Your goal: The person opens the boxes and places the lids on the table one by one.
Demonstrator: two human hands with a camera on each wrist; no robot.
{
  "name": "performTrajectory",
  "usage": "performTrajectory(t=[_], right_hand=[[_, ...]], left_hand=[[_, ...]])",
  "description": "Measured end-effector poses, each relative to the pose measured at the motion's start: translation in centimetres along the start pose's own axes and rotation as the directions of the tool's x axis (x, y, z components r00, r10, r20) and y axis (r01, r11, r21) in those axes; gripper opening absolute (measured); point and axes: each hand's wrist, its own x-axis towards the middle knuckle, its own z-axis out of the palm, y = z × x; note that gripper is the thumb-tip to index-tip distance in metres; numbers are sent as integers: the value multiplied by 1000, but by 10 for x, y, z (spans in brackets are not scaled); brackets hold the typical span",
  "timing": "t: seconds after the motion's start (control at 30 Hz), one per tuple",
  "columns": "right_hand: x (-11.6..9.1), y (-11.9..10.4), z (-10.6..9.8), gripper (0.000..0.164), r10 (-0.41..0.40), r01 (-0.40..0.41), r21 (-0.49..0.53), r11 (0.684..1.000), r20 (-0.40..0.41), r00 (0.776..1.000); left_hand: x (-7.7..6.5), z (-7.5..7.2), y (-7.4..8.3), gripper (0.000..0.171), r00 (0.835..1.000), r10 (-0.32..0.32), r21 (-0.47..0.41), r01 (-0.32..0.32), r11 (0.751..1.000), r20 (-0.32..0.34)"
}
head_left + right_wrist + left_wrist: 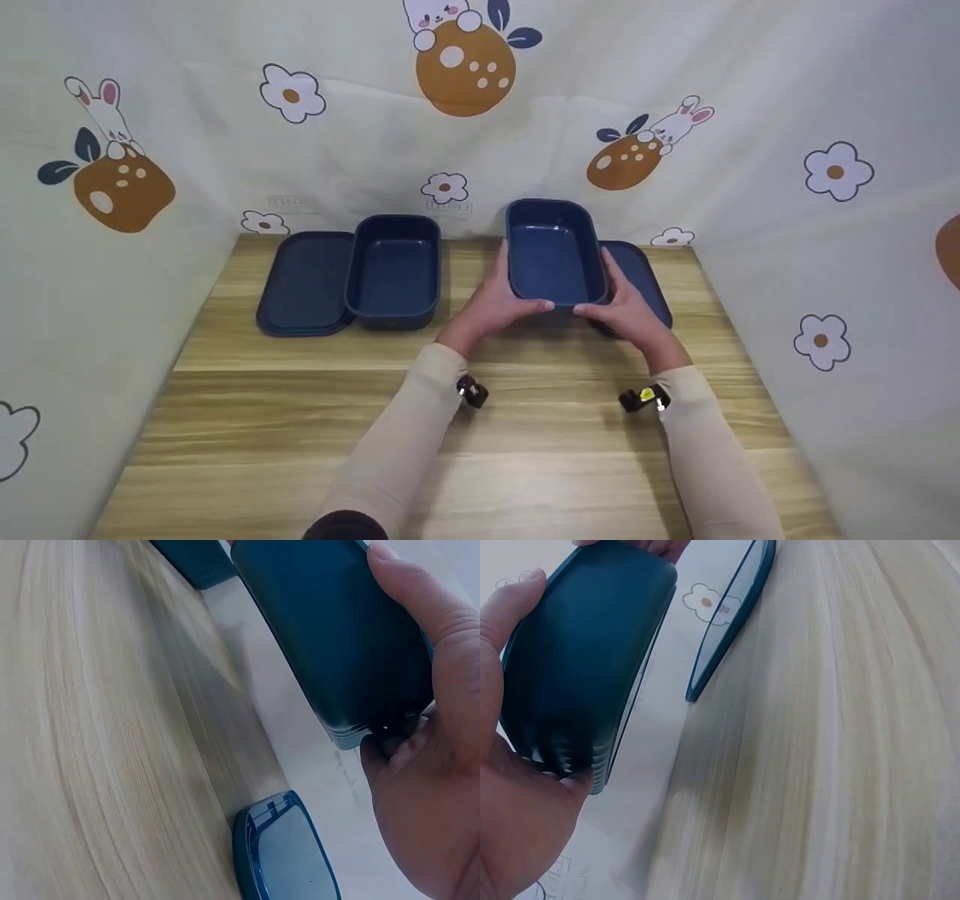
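Note:
Both hands hold a dark blue rectangular food container [556, 262] above the table, its open top facing the head camera. My left hand [496, 300] grips its left side, thumb along the near wall. On the opposite side, my right hand [628, 306] grips it the same way. In the left wrist view the container [592, 652] shows its outer wall, with the left hand [525, 817] around one end. The right wrist view has the right hand [435, 787] at the container's [337, 637] other end. A dark blue lid [641, 281] lies partly hidden behind the right hand.
To the left, a second dark blue container [394, 277] stands on the wooden table [525, 450], beside another dark blue lid [307, 285]. A patterned cloth [352, 150] hangs around the back and sides of the table.

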Motion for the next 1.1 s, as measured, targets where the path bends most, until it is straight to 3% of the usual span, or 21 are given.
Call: performTrajectory(t=[0.53,1.1], right_hand=[[0,13,6,128,18,-18,19,1000,12,1000],[0,20,9,128,49,-48,-15,999,30,998]], left_hand=[[2,6,-13,147,1000,22,-25,-22,999,0],[1,9,-22,145,1000,-20,-10,20,1000,0]])
